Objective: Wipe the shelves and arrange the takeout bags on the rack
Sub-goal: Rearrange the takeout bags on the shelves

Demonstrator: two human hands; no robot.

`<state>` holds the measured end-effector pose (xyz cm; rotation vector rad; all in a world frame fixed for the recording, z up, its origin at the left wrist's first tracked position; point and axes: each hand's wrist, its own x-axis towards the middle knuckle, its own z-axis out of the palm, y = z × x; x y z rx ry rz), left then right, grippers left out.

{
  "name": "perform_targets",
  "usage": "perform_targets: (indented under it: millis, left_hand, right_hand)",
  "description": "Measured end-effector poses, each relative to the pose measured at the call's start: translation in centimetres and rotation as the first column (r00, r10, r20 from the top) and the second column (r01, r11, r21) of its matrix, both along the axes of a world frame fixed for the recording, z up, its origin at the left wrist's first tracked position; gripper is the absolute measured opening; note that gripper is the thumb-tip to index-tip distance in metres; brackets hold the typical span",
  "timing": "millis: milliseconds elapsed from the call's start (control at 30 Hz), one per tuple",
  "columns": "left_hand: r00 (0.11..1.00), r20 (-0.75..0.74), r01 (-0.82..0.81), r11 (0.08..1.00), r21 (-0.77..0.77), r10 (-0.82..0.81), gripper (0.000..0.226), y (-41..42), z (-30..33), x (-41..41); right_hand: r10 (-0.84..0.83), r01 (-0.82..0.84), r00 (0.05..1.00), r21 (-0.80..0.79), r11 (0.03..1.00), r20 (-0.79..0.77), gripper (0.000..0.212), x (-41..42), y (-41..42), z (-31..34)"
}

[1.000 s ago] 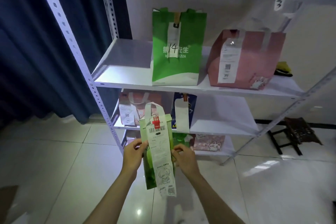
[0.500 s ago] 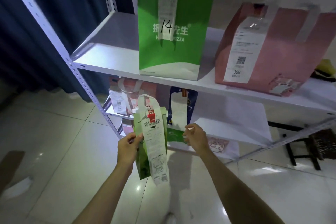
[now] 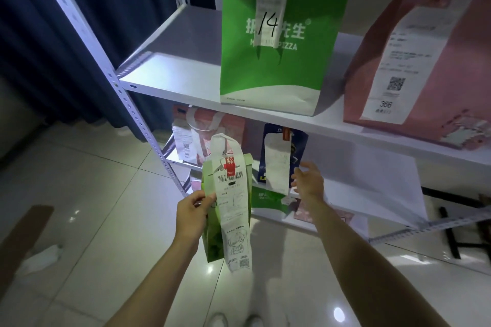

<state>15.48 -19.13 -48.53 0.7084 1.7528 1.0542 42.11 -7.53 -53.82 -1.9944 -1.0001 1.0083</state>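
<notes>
Head view: small green bag [image 3: 212, 223] in left hand [image 3: 191, 214]

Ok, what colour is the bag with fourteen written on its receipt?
Green with a white base; the pizza bag shows clearly in the head view.

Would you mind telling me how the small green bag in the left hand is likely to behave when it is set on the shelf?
The small green bag looks light, since the left hand pinches only its edge. Tall and narrow, it may tip. Its long receipt hangs floppy and could snag.
</notes>
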Motion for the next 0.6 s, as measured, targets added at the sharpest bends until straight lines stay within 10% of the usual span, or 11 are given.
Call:
perform_targets:
  millis: [600]
  left_hand:
    - [0.999, -0.012, -0.036, 0.996, 0.080, 0.037, 0.021, -2.3, 2.6, -4.1]
  right_hand:
    - [0.130, -0.138, 0.988, 0.100, 0.985, 0.085, 0.024, -3.9, -7.7, 3.2]
